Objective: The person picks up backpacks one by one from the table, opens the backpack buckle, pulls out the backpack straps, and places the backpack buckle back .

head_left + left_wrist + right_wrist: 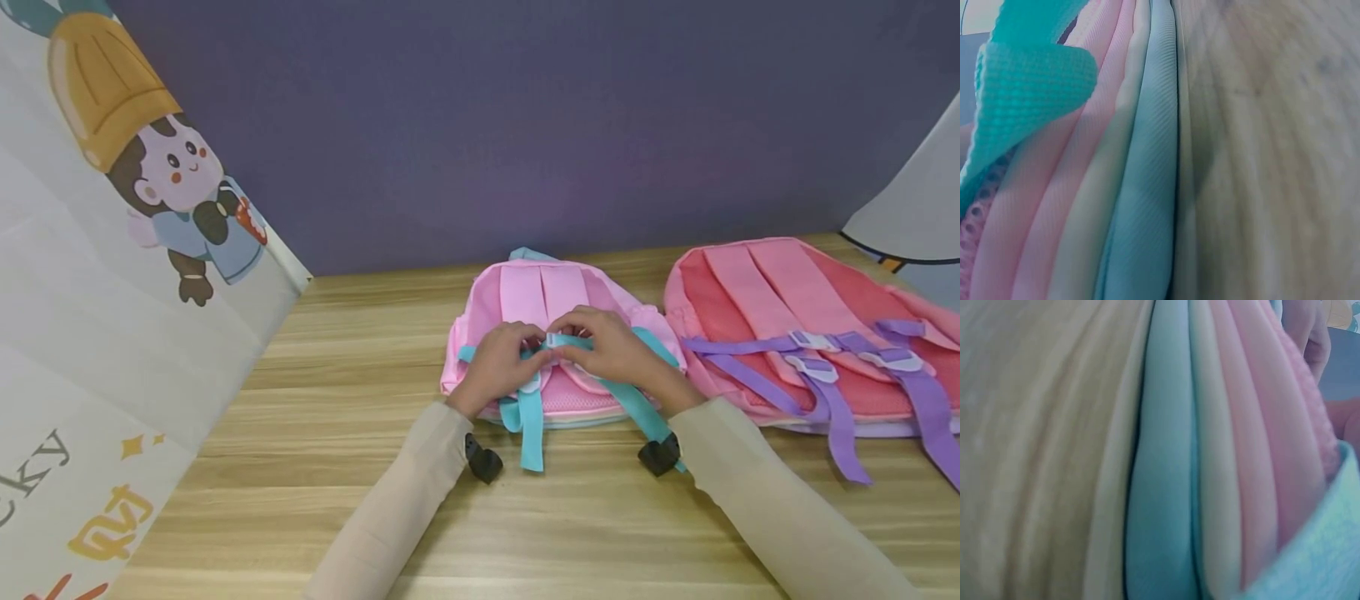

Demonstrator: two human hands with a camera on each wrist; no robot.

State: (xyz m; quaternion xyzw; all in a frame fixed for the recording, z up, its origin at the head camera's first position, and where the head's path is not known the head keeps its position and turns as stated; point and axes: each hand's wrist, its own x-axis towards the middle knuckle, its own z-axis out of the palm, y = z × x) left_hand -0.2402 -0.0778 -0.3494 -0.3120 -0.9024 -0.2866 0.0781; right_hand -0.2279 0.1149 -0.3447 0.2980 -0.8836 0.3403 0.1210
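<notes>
In the head view a small pink backpack (pixel 510 292) lies on the table with its shoulder straps facing up. A teal chest strap (pixel 573 342) with a pale buckle (pixel 552 340) crosses the middle of it. My left hand (pixel 491 367) pinches the buckle from the left, thumb and fingers meeting at its end. From the other side my right hand (pixel 615 350) pinches the strap close to the buckle. The fingertips of both hands nearly meet there and partly hide it. Teal webbing (pixel 1035 81) loops past the backpack's edge in the left wrist view.
Right of it lies a larger pink backpack (pixel 757 317) with purple straps (pixel 843 433), its side against the small one. Loose teal strap ends (pixel 532 437) hang onto the wooden table (pixel 360 392). A dark panel (pixel 525 125) stands behind, a printed white sheet (pixel 90 275) at left.
</notes>
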